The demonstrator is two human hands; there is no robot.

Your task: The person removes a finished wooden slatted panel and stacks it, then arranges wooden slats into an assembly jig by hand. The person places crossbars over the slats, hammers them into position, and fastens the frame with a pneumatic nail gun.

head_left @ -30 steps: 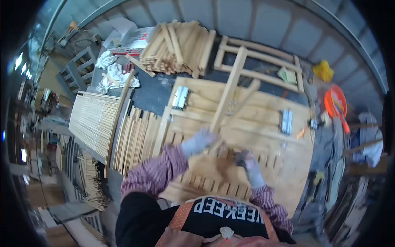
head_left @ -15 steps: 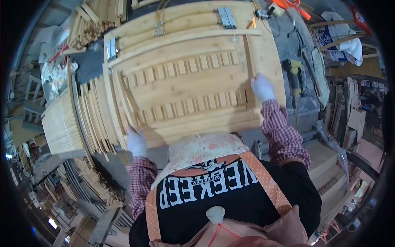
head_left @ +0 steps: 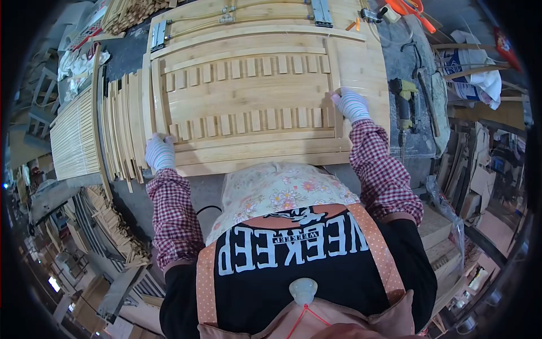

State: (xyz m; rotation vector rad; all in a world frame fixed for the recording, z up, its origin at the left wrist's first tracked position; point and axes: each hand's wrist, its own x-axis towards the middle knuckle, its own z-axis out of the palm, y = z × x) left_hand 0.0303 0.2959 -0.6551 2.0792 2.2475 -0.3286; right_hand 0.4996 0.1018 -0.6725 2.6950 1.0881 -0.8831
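Note:
A wooden board point(head_left: 248, 95) fixture lies flat in front of me, with two rows of small wooden blocks point(head_left: 254, 120) inside a frame of strips. At its lower left corner, my left hand point(head_left: 160, 152), in a white glove, has its fingers closed about the lower end of the left wooden strip point(head_left: 160, 101). My right hand point(head_left: 351, 105), also gloved, pinches the right wooden strip point(head_left: 334, 70) partway along its length. Part of each grip is hidden by the glove.
Loose wooden slats point(head_left: 123, 121) and a bundle of thin sticks point(head_left: 73, 138) lie to the left. Metal clamp cylinders point(head_left: 321, 12) sit along the board's far side. A power drill point(head_left: 403, 101) rests on the right, near an orange-handled tool point(head_left: 415, 11).
Both side strips now sit straighter against the frame. My left hand has shifted left and up in view, and my right hand slightly up and left. The view itself has also shifted.

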